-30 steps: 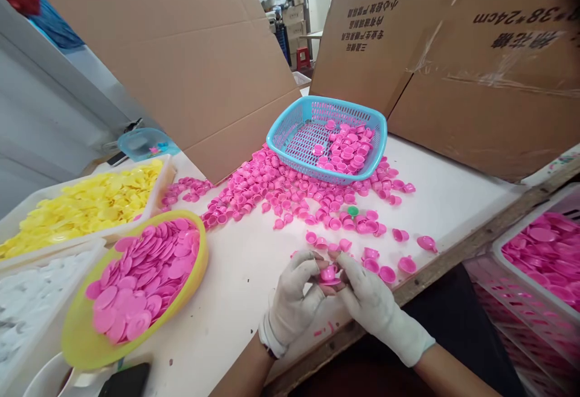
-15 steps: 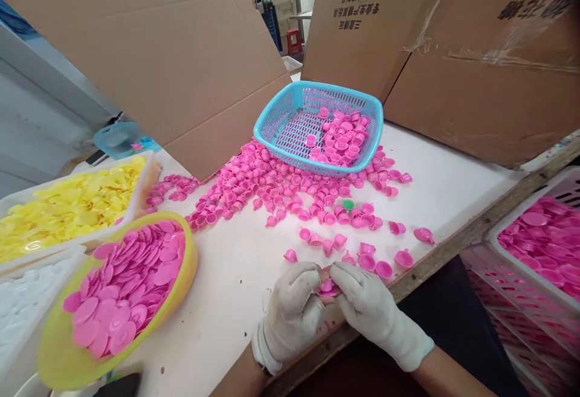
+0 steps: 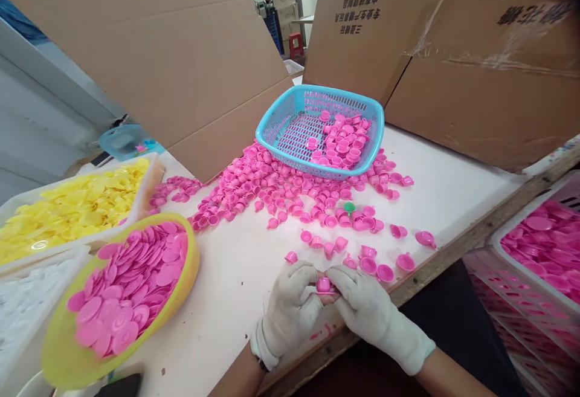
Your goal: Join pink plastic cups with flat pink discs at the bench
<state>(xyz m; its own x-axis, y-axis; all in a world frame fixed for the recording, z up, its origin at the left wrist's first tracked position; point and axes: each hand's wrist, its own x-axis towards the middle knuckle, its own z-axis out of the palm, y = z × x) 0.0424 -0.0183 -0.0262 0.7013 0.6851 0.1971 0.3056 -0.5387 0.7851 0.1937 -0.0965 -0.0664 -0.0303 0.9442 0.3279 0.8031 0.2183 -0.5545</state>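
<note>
Both gloved hands meet over the table's front edge, around a small pink toy cup (image 3: 323, 284) standing on a pink saucer (image 3: 324, 293). My left hand (image 3: 292, 306) is closed on the left side of the pair. From the right, my right hand (image 3: 362, 300) grips the same cup and saucer, its fingertips partly hiding them. Several loose pink cups (image 3: 368, 265) lie just beyond my fingers. Further back, a heap of pink cups (image 3: 244, 182) spreads in front of a blue basket (image 3: 267, 128), which holds more cups, some on saucers.
A yellow bowl (image 3: 193, 258) of pink saucers stands at left, beside trays of yellow pieces (image 3: 81, 203) and white pieces (image 3: 31, 300). One green cup (image 3: 348, 207) lies among the pink ones. Cardboard sheets (image 3: 181, 52) wall the back. A crate (image 3: 502, 264) of pink pieces stands at right.
The cup and saucer have tilted more level between my fingers, so the cup's side now shows. Both hands stay in nearly the same place; the view has shifted slightly.
</note>
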